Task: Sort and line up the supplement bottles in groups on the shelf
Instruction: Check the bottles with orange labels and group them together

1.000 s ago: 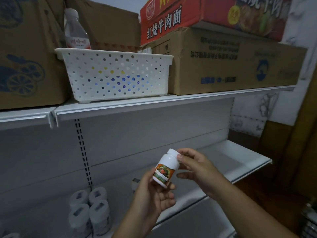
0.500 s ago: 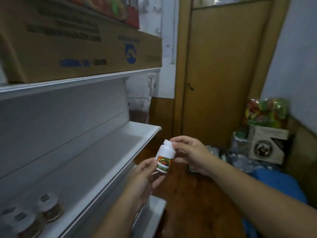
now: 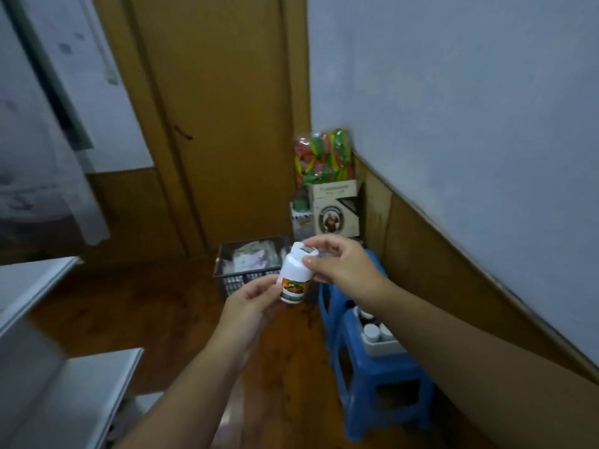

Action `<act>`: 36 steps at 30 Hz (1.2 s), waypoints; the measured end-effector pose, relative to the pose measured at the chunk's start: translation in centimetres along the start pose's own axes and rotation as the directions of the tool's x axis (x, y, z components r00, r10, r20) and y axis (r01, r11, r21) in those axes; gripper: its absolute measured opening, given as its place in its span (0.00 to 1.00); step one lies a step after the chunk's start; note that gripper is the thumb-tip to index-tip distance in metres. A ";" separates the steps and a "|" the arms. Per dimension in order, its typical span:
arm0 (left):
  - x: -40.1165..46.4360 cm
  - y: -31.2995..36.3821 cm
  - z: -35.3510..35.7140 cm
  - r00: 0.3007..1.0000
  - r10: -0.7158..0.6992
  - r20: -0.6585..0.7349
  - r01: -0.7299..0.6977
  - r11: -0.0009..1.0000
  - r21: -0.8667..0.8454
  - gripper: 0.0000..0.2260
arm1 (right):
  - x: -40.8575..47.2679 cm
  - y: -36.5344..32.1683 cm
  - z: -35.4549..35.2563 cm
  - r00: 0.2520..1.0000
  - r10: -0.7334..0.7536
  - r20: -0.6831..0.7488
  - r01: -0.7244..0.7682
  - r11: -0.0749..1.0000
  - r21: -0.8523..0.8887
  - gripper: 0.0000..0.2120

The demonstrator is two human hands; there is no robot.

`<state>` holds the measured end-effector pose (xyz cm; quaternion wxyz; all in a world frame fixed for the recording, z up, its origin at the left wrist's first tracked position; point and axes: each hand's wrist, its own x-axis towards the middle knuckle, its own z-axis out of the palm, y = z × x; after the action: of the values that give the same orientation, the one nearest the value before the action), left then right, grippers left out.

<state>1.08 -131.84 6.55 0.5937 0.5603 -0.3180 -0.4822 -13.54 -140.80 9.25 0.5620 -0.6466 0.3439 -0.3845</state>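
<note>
You have one white bottle point(image 3: 293, 275) in the air in front of you, not yet on the shelf point(image 3: 35, 283), which sits off to your left. Your left hand point(image 3: 251, 304) grips its labelled base, and your right hand point(image 3: 340, 268) pinches the neck below the cap. More bottles wait in the tray point(image 3: 379, 343) on the blue stool point(image 3: 382, 377), so plenty of sorting looks left.

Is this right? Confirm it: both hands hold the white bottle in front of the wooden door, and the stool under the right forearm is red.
One detail is wrong. In the head view the stool under the right forearm is blue, not red. The rest stands: the left hand and right hand hold the white bottle in front of the wooden door.
</note>
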 end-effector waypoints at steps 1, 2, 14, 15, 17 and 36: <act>1.5 -0.3 2.0 1.000 0.018 0.009 -0.019 0.999 0.048 0.08 | 0.4 0.7 -2.2 0.999 -0.006 -0.038 0.006 1.000 -0.008 0.08; 2.9 -0.8 3.9 0.999 0.032 0.015 -0.033 0.995 0.098 0.07 | 0.7 1.5 -4.4 0.997 -0.002 -0.077 0.001 1.000 -0.014 0.07; 15.3 -7.0 19.2 0.930 0.122 0.346 -0.266 0.875 0.404 0.07 | 2.9 8.5 -19.3 0.888 0.030 -0.459 -0.092 0.989 -0.113 0.11; 15.9 -7.7 19.6 0.918 0.114 0.381 -0.276 0.871 0.405 0.08 | 3.0 9.2 -19.7 0.873 0.038 -0.485 -0.110 0.987 -0.120 0.12; 17.4 -9.1 20.3 0.888 0.094 0.450 -0.297 0.864 0.407 0.09 | 3.3 10.6 -20.3 0.846 0.048 -0.531 -0.136 0.982 -0.128 0.13; 31.1 -30.2 30.0 0.858 -0.145 0.492 -0.231 0.747 0.623 0.09 | 8.5 35.5 -31.0 0.836 0.168 -0.522 -0.328 0.916 -0.230 0.12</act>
<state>-22.61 -168.63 -22.77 0.2604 0.5773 -0.6270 -0.4536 -37.43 -167.26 -22.79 0.3929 -0.5565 0.6130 -0.4003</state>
